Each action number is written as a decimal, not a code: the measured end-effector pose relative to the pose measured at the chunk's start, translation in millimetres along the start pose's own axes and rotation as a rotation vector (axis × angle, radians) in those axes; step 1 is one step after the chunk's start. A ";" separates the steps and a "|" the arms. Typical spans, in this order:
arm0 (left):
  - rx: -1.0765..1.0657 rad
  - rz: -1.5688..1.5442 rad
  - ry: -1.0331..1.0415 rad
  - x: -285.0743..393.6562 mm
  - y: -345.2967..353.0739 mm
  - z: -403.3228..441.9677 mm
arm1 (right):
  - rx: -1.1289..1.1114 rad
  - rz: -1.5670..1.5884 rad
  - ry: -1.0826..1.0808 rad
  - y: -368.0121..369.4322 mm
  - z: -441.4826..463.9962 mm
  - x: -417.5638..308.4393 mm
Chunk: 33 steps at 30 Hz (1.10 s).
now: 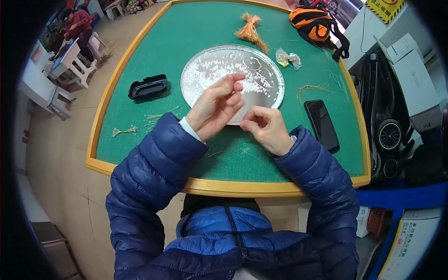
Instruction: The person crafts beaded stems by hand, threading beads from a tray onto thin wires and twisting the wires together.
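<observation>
Over the near part of a round metal tray (185, 95), my left hand (217, 105) is raised with its fingers curled in and the thumb against them. Anything held there is too fine to make out. Lower and to the right, my right hand (268, 128) pinches thumb and forefinger together at the tray's near rim; what lies between the tips is hidden. Many small white beads (205, 70) are scattered across the tray, with thin loops of wire on its right side. Left of my left hand lie several thin strands with white ends (154, 120) and a tied bunch of similar strands (124, 131).
A black plastic box (148, 87) stands left of the tray. To the right lie a phone (322, 126), loose brown strands (313, 87) and a clear plastic bag (288, 59). Farther back are a straw-coloured bundle (250, 31) and an orange-black backpack (317, 25). A wooden edge (242, 188) borders the green table.
</observation>
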<state>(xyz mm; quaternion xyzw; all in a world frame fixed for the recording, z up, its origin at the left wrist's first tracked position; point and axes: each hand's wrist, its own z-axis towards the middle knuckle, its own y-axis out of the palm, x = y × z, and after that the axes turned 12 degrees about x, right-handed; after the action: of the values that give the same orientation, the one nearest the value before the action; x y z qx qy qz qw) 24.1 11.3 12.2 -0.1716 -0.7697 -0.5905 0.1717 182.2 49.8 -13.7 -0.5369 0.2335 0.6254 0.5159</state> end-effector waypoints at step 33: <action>0.054 1.501 1.252 -23.6 -13.5 -6.1 | 0.117 0.202 0.119 -24.2 28.9 11.8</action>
<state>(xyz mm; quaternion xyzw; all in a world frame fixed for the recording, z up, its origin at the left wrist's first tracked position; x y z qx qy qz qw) 39.0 0.7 -8.9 -0.2684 -0.2435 -0.2945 0.8843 192.7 87.6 -9.0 -0.5157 0.3527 0.6265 0.4660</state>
